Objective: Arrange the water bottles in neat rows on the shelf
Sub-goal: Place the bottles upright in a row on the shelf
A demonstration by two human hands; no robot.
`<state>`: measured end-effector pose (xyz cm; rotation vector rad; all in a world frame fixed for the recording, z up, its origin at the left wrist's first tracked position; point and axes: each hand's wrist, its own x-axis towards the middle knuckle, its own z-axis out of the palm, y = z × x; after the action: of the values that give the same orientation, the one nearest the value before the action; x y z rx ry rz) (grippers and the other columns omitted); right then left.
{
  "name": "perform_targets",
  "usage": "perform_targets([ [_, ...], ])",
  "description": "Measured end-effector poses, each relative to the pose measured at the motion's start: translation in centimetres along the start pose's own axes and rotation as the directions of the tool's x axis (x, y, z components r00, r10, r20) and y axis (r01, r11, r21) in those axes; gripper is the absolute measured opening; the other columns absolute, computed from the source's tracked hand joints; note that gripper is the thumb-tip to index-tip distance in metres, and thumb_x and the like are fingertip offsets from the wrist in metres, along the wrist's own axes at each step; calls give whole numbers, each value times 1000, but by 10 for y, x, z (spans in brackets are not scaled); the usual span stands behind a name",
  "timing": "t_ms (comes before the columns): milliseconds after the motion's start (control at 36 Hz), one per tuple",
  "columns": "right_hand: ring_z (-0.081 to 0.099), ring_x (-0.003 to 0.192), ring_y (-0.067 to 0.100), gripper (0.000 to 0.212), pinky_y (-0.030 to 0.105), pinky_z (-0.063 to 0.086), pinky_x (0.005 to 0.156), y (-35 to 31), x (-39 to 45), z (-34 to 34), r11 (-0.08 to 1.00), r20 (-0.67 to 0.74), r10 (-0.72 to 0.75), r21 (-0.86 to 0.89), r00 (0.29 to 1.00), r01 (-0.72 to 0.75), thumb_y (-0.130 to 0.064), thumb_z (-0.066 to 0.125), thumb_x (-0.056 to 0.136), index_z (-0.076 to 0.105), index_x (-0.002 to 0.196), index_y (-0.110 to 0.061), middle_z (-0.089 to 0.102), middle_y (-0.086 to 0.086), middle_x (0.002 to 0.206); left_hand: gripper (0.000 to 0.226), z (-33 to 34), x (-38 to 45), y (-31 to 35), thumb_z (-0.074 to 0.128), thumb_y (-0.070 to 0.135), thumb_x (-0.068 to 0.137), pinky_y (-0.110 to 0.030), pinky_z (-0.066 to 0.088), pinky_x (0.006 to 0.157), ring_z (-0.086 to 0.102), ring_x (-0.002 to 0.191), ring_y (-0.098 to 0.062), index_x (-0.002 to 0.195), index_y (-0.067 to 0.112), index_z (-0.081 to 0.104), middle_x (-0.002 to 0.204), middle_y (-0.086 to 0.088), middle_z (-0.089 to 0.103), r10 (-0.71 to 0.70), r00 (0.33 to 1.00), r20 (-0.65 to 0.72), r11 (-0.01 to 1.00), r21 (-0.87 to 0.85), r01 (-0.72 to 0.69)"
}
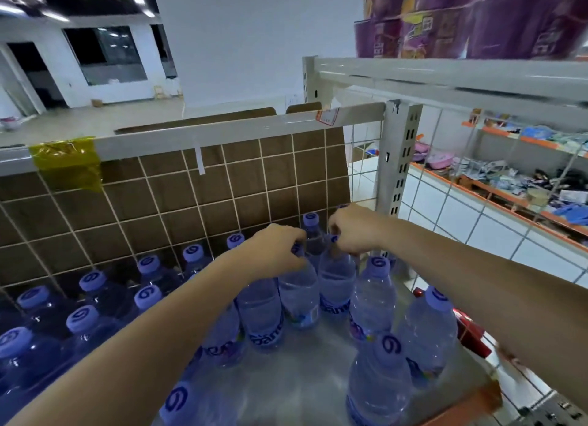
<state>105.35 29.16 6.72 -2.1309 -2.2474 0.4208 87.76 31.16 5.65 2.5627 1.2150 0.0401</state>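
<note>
While bottles stand in rows at the left of the shelf, the left hand and right hand each grip a far bottle's neck.

Cardboard, yellow tape, purple packs

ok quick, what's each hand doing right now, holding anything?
Left hand: fingers curled round the top of a water bottle.
Right hand: fingers curled round the cap of the neighbouring bottle.
</note>
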Motion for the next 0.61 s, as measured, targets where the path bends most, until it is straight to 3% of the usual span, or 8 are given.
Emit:
perform_targets([
  [56,65,70,22,18,30,49,57,0,4,1,1000,2,-2,15,1000,2,-29,72,81,65,82,-12,67,9,81,27,2,3,-1,62,29,85,-38,53,79,59,91,-21,110,18,60,101,-2,60,-8,1000,29,1000,-7,8],
  [167,65,64,20,16,26,49,55,-1,9,-1,999,49,10,53,999,-13,-26,72,81,65,83,-12,68,7,76,23,8,6,-4,60,27,88,-23,41,56,53,73,-12,111,23,57,82,7,53,-25,1000,13,999,-38,25],
  [306,61,59,17,17,21,43,47,2,12,-4,995,130,39,86,991,-50,-26,69,86,63,88,-11,65,7,74,18,10,8,-4,58,31,87,-28,44,64,57,81,-17,104,31,51,85,8,53,-13,999,41,1000,-2,14],
  [472,56,57,12,31,20,39,45,7,1,2,996,139,51,70,989,-61,-35,64,90,58,107,-10,59,2,73,28,14,5,-6,60,35,87,-36,49,72,56,87,-21,109,24,47,97,1,54,-16,998,60,998,58,12],
  [556,57,65,15,32,24,42,53,8,-7,0,999,96,30,42,995,-35,-34,57,93,59,111,-8,60,5,81,26,14,4,-6,61,34,86,-33,44,71,54,89,-22,103,23,46,98,1,52,0,999,38,999,49,-2],
  [611,59,81,21,36,31,46,67,8,-11,-2,1000,37,10,-7,999,-10,-35,54,94,59,115,-7,63,9,94,28,13,3,-5,61,33,87,-33,44,74,53,91,-22,109,20,48,103,-2,52,4,999,42,999,46,-6],
])
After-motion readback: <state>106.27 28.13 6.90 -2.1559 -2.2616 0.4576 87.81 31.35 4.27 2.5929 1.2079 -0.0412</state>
